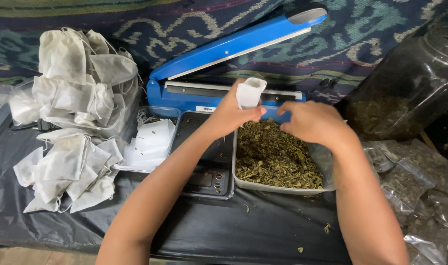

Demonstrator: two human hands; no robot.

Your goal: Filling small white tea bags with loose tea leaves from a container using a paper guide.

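In the middle of the frame, my left hand [232,114] pinches a small white bag [250,92], mouth up, above the tray [278,186] of dried leaves [273,152]. My right hand [312,121] hovers beside it, fingers curled down; I cannot tell if they hold anything.

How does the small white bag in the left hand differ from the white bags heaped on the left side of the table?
The held bag stands upright with its mouth open, pinched by the left hand over the tray of dried leaves. The heaped bags lie slumped on the black sheet, overlapping each other, untouched, with drawstrings trailing. The held bag is alone; the heap holds many. Both are white, of the same thin fabric look.
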